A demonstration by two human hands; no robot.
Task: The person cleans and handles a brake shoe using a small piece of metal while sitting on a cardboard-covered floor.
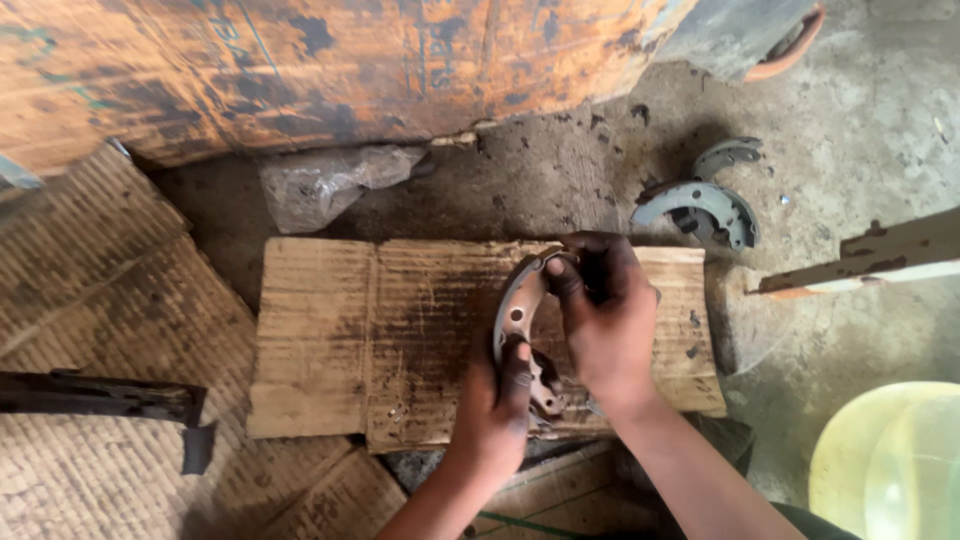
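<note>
We note both hands gripping one curved rusty metal brake shoe (520,318) over stained flat cardboard (380,340): left hand (497,405) clasps its lower end, right hand (603,315) its upper end.

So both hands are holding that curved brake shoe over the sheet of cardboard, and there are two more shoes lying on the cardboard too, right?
Not quite. Both hands, left and right, do hold the curved brake shoe over the cardboard, but the head view shows the two other shoes lying on the concrete floor, beyond the cardboard.
</note>
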